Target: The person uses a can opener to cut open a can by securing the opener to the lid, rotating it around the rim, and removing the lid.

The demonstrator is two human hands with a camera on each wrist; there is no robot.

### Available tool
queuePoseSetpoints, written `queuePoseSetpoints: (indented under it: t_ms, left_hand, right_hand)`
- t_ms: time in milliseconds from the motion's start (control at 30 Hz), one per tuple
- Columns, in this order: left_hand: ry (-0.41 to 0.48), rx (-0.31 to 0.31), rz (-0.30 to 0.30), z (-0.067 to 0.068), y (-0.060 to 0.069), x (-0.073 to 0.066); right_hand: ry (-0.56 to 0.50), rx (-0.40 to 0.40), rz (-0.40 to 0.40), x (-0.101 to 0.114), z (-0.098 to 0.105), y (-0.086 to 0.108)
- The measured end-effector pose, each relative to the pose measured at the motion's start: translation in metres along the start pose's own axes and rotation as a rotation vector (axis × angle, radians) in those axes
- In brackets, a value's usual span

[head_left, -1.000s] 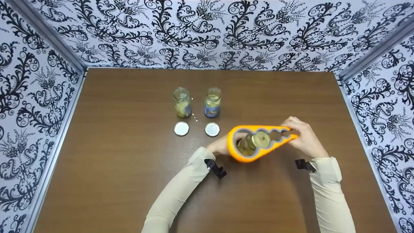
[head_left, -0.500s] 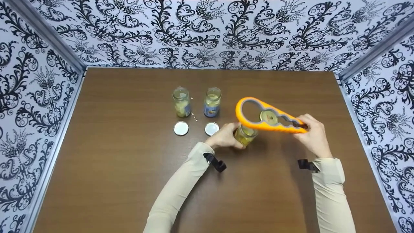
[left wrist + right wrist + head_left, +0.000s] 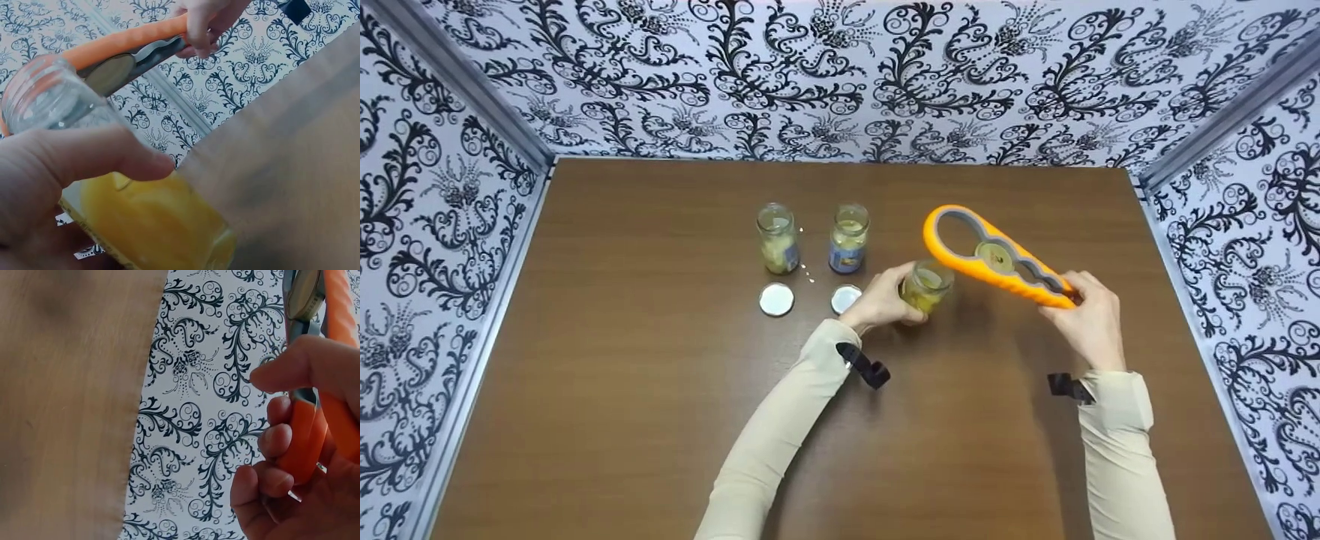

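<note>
My left hand (image 3: 883, 300) holds a glass jar (image 3: 928, 285) with yellow contents, its mouth uncovered. In the left wrist view the thumb lies across the tilted jar (image 3: 152, 219), above the yellow contents. My right hand (image 3: 1087, 319) grips the handles of an orange-and-grey jar opener (image 3: 971, 268). A gold-coloured lid (image 3: 994, 257) sits in the opener's middle notch, apart from the jar and to the right of it. The right wrist view shows fingers curled round the orange handle (image 3: 304, 444), with the lid (image 3: 305, 295) beyond the thumb.
Two open glass jars, a left one (image 3: 778, 244) and a right one (image 3: 848, 244), stand further back on the brown table (image 3: 645, 337). White lids lie before them, one left (image 3: 776, 299), one right (image 3: 846, 298) and partly hidden. Small pale crumbs lie between the jars. Patterned walls enclose the table.
The jar opener has come up off the jar with the lid in it and moved away and rightward. My left hand has moved the jar slightly further from me.
</note>
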State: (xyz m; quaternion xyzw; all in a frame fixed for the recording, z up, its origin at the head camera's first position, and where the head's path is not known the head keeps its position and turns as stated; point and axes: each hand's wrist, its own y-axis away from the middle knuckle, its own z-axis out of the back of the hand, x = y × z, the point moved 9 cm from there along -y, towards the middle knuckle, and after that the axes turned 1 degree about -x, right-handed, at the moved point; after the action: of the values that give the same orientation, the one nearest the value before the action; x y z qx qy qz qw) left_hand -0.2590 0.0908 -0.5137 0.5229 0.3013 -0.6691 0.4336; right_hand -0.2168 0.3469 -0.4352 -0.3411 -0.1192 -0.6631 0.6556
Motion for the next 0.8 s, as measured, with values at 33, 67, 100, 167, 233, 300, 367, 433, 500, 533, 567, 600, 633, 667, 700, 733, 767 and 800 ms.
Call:
queuePoseSetpoints:
  t_ms: [33, 67, 100, 167, 233, 300, 367, 433, 500, 533, 567, 600, 633, 667, 700, 733, 767, 800]
  left_hand:
    - [0.002, -0.013, 0.006, 0.002, -0.001, 0.001]
    - [0.003, -0.026, 0.015, 0.003, -0.003, 0.002]
    - [0.010, -0.036, 0.025, 0.004, -0.004, 0.004]
    - [0.027, -0.058, 0.045, 0.007, -0.008, 0.007]
    - [0.041, -0.079, 0.065, 0.009, -0.011, 0.010]
    - [0.048, -0.097, 0.084, 0.012, -0.015, 0.015]
    - [0.042, -0.113, 0.095, 0.013, -0.019, 0.018]
    - [0.034, -0.131, 0.100, 0.016, -0.023, 0.021]
    - [0.028, -0.153, 0.096, 0.019, -0.027, 0.023]
    - [0.026, -0.163, 0.089, 0.021, -0.029, 0.023]
    - [0.028, -0.173, 0.080, 0.023, -0.031, 0.023]
    - [0.032, -0.183, 0.070, 0.025, -0.032, 0.022]
    - [0.035, -0.192, 0.061, 0.027, -0.034, 0.022]
    - [0.040, -0.199, 0.051, 0.028, -0.035, 0.022]
    - [0.045, -0.204, 0.044, 0.029, -0.037, 0.021]
    - [0.054, -0.207, 0.039, 0.030, -0.038, 0.021]
    - [0.062, -0.210, 0.034, 0.031, -0.040, 0.022]
    - [0.068, -0.212, 0.032, 0.031, -0.041, 0.022]
  right_hand:
    - [0.005, -0.002, -0.016, -0.002, 0.000, 0.001]
    - [0.010, -0.006, -0.033, -0.004, 0.001, 0.002]
    - [0.012, -0.008, -0.049, -0.006, 0.001, 0.003]
    - [0.021, -0.012, -0.076, -0.010, 0.001, 0.005]
    - [0.024, -0.014, -0.099, -0.013, 0.001, 0.008]
    - [0.022, -0.014, -0.117, -0.015, 0.001, 0.010]
    - [0.020, -0.013, -0.134, -0.018, 0.001, 0.012]
    - [0.017, -0.015, -0.148, -0.021, 0.002, 0.014]
    - [0.012, -0.016, -0.160, -0.024, 0.003, 0.016]
    - [0.011, -0.016, -0.166, -0.025, 0.003, 0.017]
    - [0.008, -0.016, -0.171, -0.026, 0.003, 0.017]
    - [0.005, -0.016, -0.176, -0.027, 0.003, 0.018]
    - [0.003, -0.015, -0.180, -0.028, 0.003, 0.019]
    - [0.003, -0.013, -0.183, -0.029, 0.003, 0.020]
    - [0.004, -0.011, -0.186, -0.030, 0.003, 0.020]
    - [0.003, -0.008, -0.193, -0.031, 0.003, 0.021]
    - [0.003, -0.005, -0.200, -0.032, 0.003, 0.021]
    - [0.003, -0.002, -0.205, -0.033, 0.004, 0.022]
